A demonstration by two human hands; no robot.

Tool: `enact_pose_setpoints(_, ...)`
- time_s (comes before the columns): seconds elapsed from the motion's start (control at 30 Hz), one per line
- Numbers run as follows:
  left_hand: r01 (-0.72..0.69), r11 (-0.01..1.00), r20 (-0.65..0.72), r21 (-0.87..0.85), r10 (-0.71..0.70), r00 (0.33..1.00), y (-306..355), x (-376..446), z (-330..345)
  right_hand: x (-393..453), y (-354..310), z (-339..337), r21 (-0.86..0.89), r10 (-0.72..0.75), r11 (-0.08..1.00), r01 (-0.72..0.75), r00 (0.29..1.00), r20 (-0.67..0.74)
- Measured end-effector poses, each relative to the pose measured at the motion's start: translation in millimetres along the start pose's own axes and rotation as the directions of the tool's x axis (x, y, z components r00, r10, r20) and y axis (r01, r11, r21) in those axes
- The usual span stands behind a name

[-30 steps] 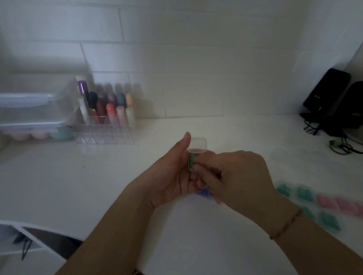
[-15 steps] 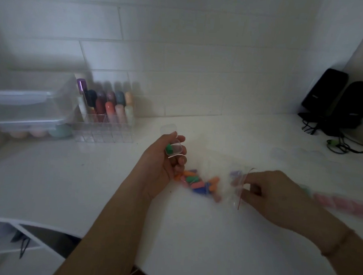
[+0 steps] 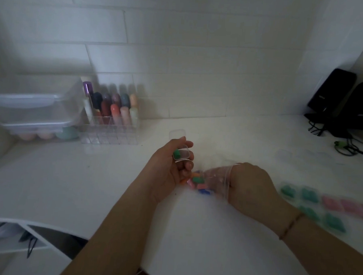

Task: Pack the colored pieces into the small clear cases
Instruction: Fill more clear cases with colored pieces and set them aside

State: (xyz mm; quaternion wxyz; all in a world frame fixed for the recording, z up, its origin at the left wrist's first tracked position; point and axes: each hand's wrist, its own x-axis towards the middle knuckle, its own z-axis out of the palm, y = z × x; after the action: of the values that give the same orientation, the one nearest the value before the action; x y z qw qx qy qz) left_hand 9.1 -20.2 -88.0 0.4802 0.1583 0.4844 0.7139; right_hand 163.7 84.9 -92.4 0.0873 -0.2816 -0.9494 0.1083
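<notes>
Right hand (image 3: 251,187) has slid back left to the bag (image 3: 218,179), fingers pinching its clear edge. Left hand (image 3: 170,168) grips one open case (image 3: 182,153), lid up, one green piece (image 3: 177,154) inside. Loose pieces (image 3: 198,183) sit between the hands, blurred beyond counting. Filled cases (image 3: 320,205) lie right: about four green, three pink.

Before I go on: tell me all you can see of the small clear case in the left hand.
The small clear case looks like thin transparent plastic with rounded corners. Its hinged lid stands open, tipped up and away from the person. One green piece lies inside, at the case's left end; the rest looks empty. The left hand grips it above the white table, thumb along its far edge, fingers curled beneath. Nothing else touches it.
</notes>
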Motion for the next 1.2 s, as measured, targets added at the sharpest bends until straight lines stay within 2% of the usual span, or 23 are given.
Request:
enact_pose_setpoints(0.07, 0.002, 1.0, 0.008, -0.004, -0.002, 1.0, -0.4, 0.2, -0.1, 3.8, -12.8, -3.9, 0.154, 0.037, 0.987, -0.052, 0.994, 0.1)
enact_pose_setpoints(0.1, 0.001, 1.0, 0.014, -0.004, -0.001, 1.0, -0.7, 0.2, -0.5, 7.9, -14.5, -0.3, 0.158, 0.044, 0.985, -0.065, 0.99, 0.132)
enact_pose_setpoints(0.2, -0.001, 1.0, 0.029, 0.001, 0.001, 1.0, -0.8, -0.2, -0.8, 19.9, -6.3, 16.2, 0.094, 0.045, 0.994, -0.056, 0.993, 0.111)
enact_pose_setpoints(0.27, -0.001, 1.0, 0.035, 0.01, 0.001, 0.999, -0.5, -0.6, -0.8, 20.7, -4.3, 17.9, 0.157, 0.044, 0.986, -0.061, 0.993, 0.111)
enact_pose_setpoints(0.37, 0.0, 1.0, 0.034, 0.021, -0.001, 0.999, -0.6, -1.2, -1.0, 14.6, -13.6, 0.8, 0.264, 0.047, 0.962, -0.064, 0.996, 0.072)
enact_pose_setpoints(0.47, -0.007, 1.0, 0.02, 0.029, 0.006, 1.0, -0.4, -1.3, -1.0, 3.9, -9.7, -10.7, 0.261, 0.068, 0.964, -0.055, 0.997, -0.04)
enact_pose_setpoints(0.63, -0.013, 1.0, -0.005, 0.016, 0.013, 1.0, 1.1, -2.6, 3.0, -26.0, 12.2, -36.2, 0.295, 0.023, 0.956, 0.015, 0.992, -0.126)
enact_pose_setpoints(0.8, -0.04, 0.998, -0.015, -0.057, 0.039, 0.999, 4.5, -5.7, 9.8, -60.8, 35.0, -51.5, 0.327, 0.141, 0.941, -0.088, 0.98, -0.142)
enact_pose_setpoints(0.93, -0.022, 0.997, 0.021, -0.079, 0.024, 0.999, 1.1, -16.4, 29.2, -86.0, 45.9, -67.5, 0.516, 0.252, 0.848, -0.126, 0.951, -0.181)
enact_pose_setpoints(1.0, 0.039, 0.995, 0.091, -0.091, -0.031, 0.995, -1.9, -24.8, 44.7, -92.2, 41.6, -77.6, 0.548, 0.258, 0.833, -0.074, 0.928, -0.269)
enact_pose_setpoints(1.07, 0.092, 0.991, 0.167, -0.095, -0.075, 0.983, -6.3, -33.8, 62.4, -97.0, 29.2, -87.2, 0.553, 0.207, 0.832, 0.046, 0.899, -0.386)
enact_pose_setpoints(1.2, 0.156, 0.988, 0.275, -0.021, -0.144, 0.951, -25.0, -51.4, 94.8, -104.0, 13.3, -96.5, 0.348, -0.021, 0.91, 0.226, 0.862, -0.507)
